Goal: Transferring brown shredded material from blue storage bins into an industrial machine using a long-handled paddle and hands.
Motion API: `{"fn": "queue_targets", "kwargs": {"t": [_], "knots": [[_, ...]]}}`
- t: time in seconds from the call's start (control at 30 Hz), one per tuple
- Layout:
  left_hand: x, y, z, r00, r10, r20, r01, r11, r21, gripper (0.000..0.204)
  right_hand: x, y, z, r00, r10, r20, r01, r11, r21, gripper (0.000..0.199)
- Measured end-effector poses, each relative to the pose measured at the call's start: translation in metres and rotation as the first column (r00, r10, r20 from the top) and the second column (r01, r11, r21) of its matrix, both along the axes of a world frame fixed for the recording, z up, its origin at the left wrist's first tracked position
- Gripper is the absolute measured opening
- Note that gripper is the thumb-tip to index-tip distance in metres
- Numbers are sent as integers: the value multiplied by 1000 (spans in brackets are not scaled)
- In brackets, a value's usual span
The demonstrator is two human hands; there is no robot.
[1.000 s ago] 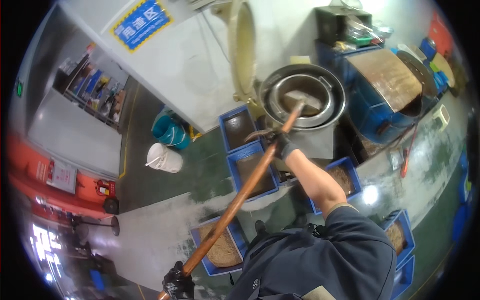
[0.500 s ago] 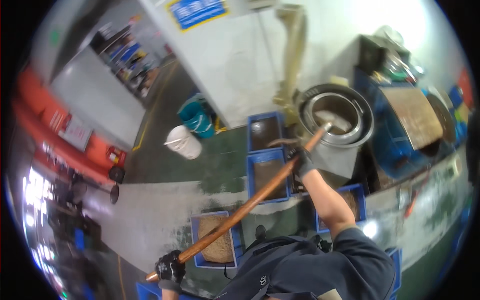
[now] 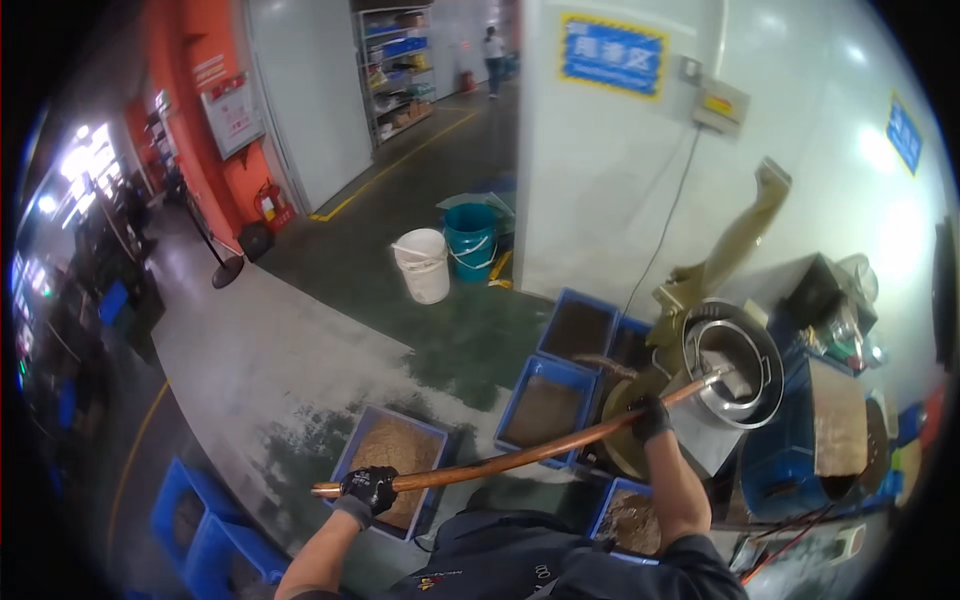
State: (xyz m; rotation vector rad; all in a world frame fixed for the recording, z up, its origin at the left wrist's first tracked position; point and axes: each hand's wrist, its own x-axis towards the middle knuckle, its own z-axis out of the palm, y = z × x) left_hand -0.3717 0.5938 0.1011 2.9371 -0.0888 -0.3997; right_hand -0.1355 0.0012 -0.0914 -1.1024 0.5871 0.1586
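My left hand (image 3: 370, 488), in a black glove, is closed round the rear end of a long wooden-handled shovel (image 3: 520, 457). Further along the same handle, towards the blade, my right hand (image 3: 651, 418) grips it, gloved in black too. The metal shovel blade sits inside the mouth of a round steel pot (image 3: 768, 372) on the right; the pot's lower part is hidden. Beneath the handle near my left hand lies a blue tray of tan granular material (image 3: 408, 445). Two more blue trays, one being a tray of brown grains (image 3: 545, 410), lie left of the pot.
A white bucket (image 3: 423, 268) and a teal bucket (image 3: 470, 243) stand ahead by the wall corner. A blue drum-like machine (image 3: 785, 455) is at the right. Blue bins (image 3: 215, 535) lie at lower left. A person (image 3: 493, 60) stands far off in the passage.
My view has swung left and up, so the scene sits further right and lower. Both hands stay on the shovel, which now lies flatter across the view.
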Motion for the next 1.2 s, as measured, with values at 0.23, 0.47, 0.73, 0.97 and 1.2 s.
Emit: {"fn": "queue_targets", "kwargs": {"t": [0.23, 0.47, 0.73, 0.97, 1.2], "knots": [[46, 51, -50, 983, -112, -145, 92, 986, -136, 30, -44, 47, 99, 904, -316, 288, 197, 906, 374, 15], [128, 51, -84, 903, -357, -241, 303, 924, -234, 33, -125, 44, 148, 781, -340, 523, 173, 924, 342, 25], [178, 10, -5, 860, -507, 49, 505, 862, 44, 20, -193, 63, 9, 883, -352, 310, 151, 839, 522, 32], [201, -57, 81, 559, -728, 397, 672, 678, 298, 16, -230, 70, -112, 879, -446, -169, 467, 733, 495, 47], [189, -213, 146, 235, -927, 292, 485, 372, 792, 16, -195, 107, -2, 804, -594, -28, 474, 611, 635, 24]]}}
